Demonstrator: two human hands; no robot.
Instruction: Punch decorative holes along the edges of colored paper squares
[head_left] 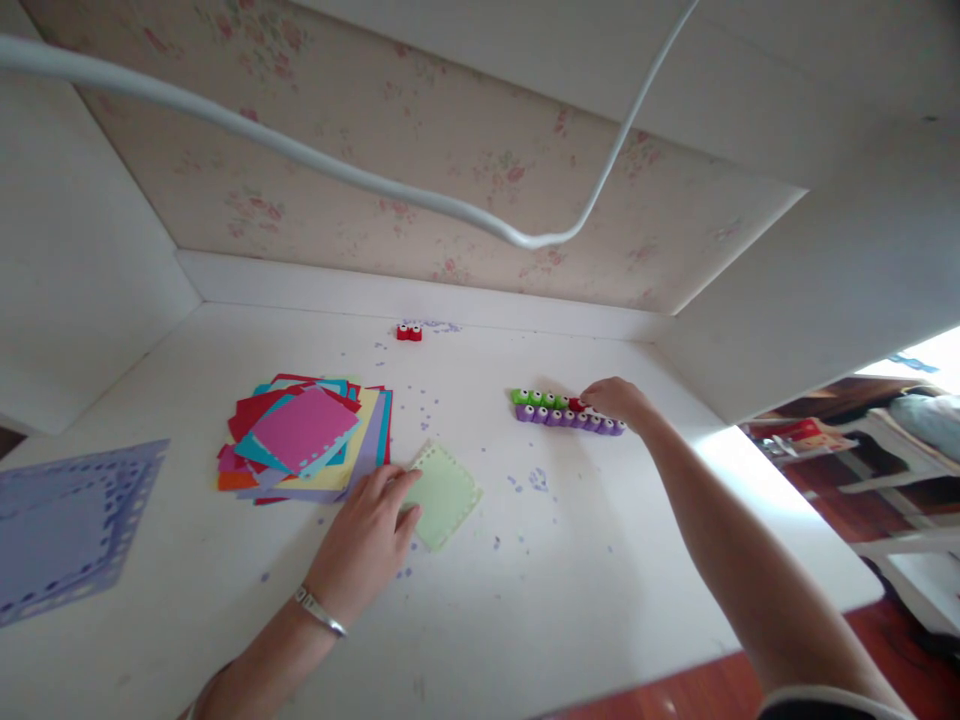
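A light green square of paper [442, 495] with small holes punched along its edges lies flat on the white table. My left hand [379, 515] holds its left corner, thumb and fingers curled over the edge. Farther right, my right hand [619, 400] has its fingertips closed at a red paper punch [576, 404]. That punch stands at the end of a row of green paper punches [538, 398] with white round buttons. Directly in front runs a row of purple paper punches [566, 417]. My right palm partly hides the right end of the rows.
A messy stack of coloured paper [307, 430] lies left of the green sheet. Punched lilac sheets [67, 530] are at the far left. Two red punches [409, 333] stand near the back. Purple paper bits [538, 480] are scattered about. A white cable [420, 200] hangs across the view.
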